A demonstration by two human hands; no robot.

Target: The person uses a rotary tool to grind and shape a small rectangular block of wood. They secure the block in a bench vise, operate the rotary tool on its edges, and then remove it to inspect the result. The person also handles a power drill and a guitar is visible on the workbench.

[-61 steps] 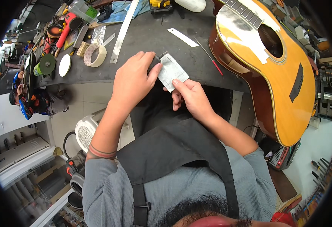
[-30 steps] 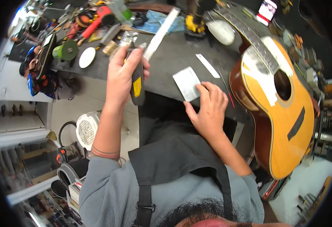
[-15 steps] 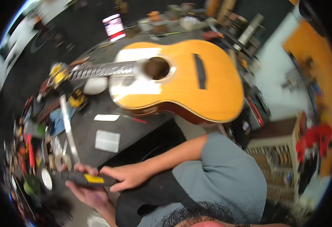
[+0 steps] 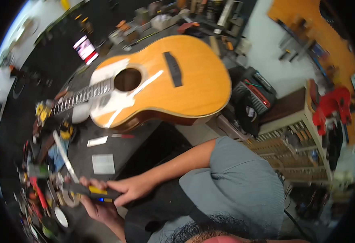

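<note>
My left hand (image 4: pixel 100 209) is wrapped round a slim black-and-yellow handheld tool (image 4: pixel 96 190), held low on the left in front of my body. Blue lit marks show on the tool's side; its exact kind is not clear. From the right, my right hand (image 4: pixel 132 188) grips the tool's near end between thumb and fingers. An acoustic guitar (image 4: pixel 199 77) with a bare amber top, a dark bridge and a fretted neck lies face up on the dark bench (image 4: pixel 80 152), beyond my hands. No strings show on it.
A white paper (image 4: pixel 103 164), a white strip (image 4: pixel 97 141) and a long metal ruler (image 4: pixel 65 156) lie nearer. Many tools crowd the left, including a tape roll (image 4: pixel 70 198). A lit phone (image 4: pixel 85 50) stands at the back; a drawer cabinet (image 4: pixel 294 141) is right.
The view has turned, so the guitar and bench appear farther left and tilted. Blue lights now show on the tool. Both hands still grip it.
</note>
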